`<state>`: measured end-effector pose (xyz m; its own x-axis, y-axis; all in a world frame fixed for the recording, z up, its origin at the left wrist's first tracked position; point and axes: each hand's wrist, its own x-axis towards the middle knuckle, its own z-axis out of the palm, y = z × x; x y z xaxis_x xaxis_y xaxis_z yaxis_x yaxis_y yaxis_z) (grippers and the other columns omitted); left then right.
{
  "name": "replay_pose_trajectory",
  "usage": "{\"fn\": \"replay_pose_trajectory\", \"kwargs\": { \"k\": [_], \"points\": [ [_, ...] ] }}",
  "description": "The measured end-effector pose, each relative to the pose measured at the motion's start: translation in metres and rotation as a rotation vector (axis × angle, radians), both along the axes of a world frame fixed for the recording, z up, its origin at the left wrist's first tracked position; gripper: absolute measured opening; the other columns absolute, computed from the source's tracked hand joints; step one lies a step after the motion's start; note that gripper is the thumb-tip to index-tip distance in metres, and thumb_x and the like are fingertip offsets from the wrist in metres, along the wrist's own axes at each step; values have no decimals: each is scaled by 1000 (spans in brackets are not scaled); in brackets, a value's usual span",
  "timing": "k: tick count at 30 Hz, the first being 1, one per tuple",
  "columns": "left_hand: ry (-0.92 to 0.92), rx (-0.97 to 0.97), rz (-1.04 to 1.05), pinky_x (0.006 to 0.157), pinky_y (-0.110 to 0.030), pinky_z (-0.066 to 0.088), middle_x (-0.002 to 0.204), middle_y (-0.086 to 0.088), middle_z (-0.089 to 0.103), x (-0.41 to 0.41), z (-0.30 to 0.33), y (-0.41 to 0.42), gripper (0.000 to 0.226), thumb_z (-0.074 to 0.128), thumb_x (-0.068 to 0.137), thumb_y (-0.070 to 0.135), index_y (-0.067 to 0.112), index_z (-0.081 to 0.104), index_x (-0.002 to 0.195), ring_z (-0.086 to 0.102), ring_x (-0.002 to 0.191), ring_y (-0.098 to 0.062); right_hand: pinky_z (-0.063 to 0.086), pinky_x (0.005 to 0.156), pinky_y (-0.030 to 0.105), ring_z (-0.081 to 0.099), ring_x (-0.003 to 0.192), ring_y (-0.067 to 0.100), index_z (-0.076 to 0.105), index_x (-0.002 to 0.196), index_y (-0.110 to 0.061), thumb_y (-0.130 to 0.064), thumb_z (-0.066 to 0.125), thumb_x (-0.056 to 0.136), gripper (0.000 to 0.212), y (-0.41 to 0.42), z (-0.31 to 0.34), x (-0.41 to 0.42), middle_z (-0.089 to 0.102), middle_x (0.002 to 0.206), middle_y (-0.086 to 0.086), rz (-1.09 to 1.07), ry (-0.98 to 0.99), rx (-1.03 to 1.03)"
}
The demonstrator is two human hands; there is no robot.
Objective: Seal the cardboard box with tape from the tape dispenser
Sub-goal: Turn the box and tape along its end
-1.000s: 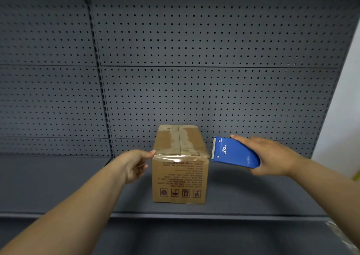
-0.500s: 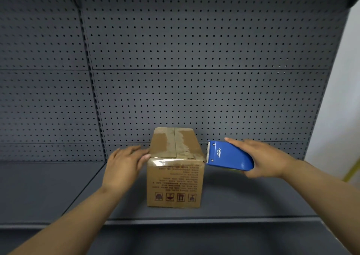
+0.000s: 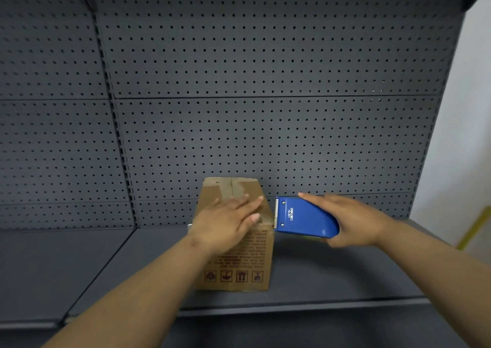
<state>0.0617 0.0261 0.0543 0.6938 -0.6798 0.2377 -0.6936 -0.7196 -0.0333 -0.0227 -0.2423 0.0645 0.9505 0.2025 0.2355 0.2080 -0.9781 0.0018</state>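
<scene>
A small cardboard box [image 3: 233, 230] is being kept upright on the dark shelf [image 3: 332, 273], close to the perforated back panel [image 3: 265, 108]. It is being pressed from above by the left hand [image 3: 225, 221], whose fingers are being held flat and spread over the near part of the lid, gripping nothing. The blue tape dispenser [image 3: 305, 218] is being clasped around its rounded rear by the right hand [image 3: 353, 221], its toothed blade being held just beside the box's upper right edge; whether it is touching cannot be told. The box is being judged light and fairly stiff, so it is likely to slide unless steadied from the top. Its glossy taped seam is probably slick. The dispenser is best being held by its body, away from the teeth.
</scene>
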Motion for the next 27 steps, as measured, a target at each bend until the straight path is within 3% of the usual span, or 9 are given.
{"fn": "replay_pose_trajectory", "kwargs": {
  "k": [4,8,13,19,27],
  "points": [
    [-13,16,24,113,-40,20,156,9,14,4,-8,7,52,3,89,57,50,5,141,16,143,-19,36,84,21,38,103,1,-1,138,-51,-38,67,69,97,-4,-4,1,42,129,-14,9,25,24],
    [-25,8,41,112,-41,21,155,10,16,4,-12,8,65,-7,78,64,52,7,140,20,142,-20,37,83,21,37,101,1,-7,131,-57,-36,67,69,99,-5,-7,1,43,127,-13,7,61,28],
    [-46,-5,42,112,-40,26,155,9,18,4,-15,9,60,-4,81,61,52,8,140,22,141,-20,43,90,29,42,105,5,-13,118,-70,-37,67,65,101,-6,-10,1,39,118,-21,33,69,64],
    [-33,-12,39,113,-40,24,155,9,17,4,-15,9,48,7,91,55,53,10,139,20,142,-18,44,88,28,40,103,3,-14,117,-70,-38,67,66,101,-7,-9,0,37,116,-22,36,81,68],
    [-15,-21,37,113,-40,25,155,10,18,6,-17,10,56,-1,83,61,55,9,138,21,141,-18,42,95,26,43,115,4,-6,122,-68,-45,68,65,96,-18,-13,-4,40,134,-20,39,51,118]
  ]
}}
